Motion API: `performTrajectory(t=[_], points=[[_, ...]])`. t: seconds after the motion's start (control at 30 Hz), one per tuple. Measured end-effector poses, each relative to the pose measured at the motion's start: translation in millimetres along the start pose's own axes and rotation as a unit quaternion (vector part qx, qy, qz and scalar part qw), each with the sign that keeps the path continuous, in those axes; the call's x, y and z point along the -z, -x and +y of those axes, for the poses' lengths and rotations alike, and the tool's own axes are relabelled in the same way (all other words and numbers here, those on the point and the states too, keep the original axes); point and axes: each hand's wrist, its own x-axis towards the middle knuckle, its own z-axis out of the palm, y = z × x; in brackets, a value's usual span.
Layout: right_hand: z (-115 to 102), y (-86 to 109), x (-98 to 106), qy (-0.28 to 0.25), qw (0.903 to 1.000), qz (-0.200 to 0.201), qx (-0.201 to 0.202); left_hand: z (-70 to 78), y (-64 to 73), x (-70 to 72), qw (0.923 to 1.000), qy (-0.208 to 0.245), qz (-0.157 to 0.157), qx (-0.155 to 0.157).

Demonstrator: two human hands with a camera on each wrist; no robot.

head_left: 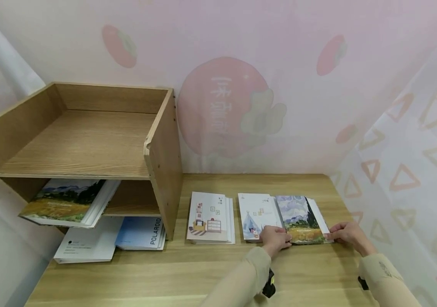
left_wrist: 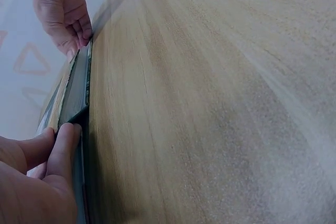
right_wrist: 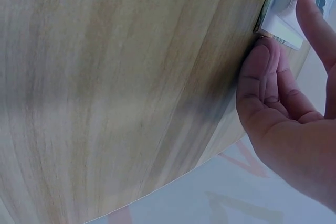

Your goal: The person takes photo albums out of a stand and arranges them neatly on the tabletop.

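Wooden table (head_left: pixel 157 277), with a landscape book (head_left: pixel 297 218) at four o'clock in the head view.
Thumb and fingers of the left hand (head_left: pixel 276 238) pinch its seven-o'clock corner, those of the right hand (head_left: pixel 349 234) its four-o'clock corner; a tent book (head_left: pixel 256 213) lies just beside at nine o'clock.

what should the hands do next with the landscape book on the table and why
Probably a light nudge to square up the landscape book: it lies on the table close beside the tent-cover book, and the left hand and right hand are already at its near corners, well placed for small adjustments.
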Motion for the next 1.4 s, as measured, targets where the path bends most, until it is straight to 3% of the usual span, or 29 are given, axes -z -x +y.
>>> performTrajectory(t=[0.33, 0.7, 0.83, 1.1, 1.2, 1.4], points=[[2, 10.1, -3, 0.011, 0.9997, 0.001, 0.02, -7.8, 2.2, 1.8, 1.0, 0.003, 0.005, 0.002], [-6, 2.3, 11, -0.015, 0.9942, -0.043, 0.098, 22.2, 12.6, 8.2, 0.9989, 0.014, -0.03, -0.032], [-2, 3.2, 13, -0.045, 0.9916, -0.056, 0.108, 25.9, 20.2, 18.3, 0.9979, -0.028, -0.037, -0.046], [2, 14.5, 12, -0.072, 0.9924, -0.044, 0.089, 28.7, 30.4, 49.6, 0.987, -0.088, -0.071, -0.114], [4, 18.9, 14, -0.078, 0.9924, -0.037, 0.087, 32.7, 32.5, 56.2, 0.9857, -0.077, -0.085, -0.124], [7, 24.6, 16, -0.113, 0.9856, -0.053, 0.114, 46.1, 41.3, 75.6, 0.9852, -0.04, -0.121, -0.114]])
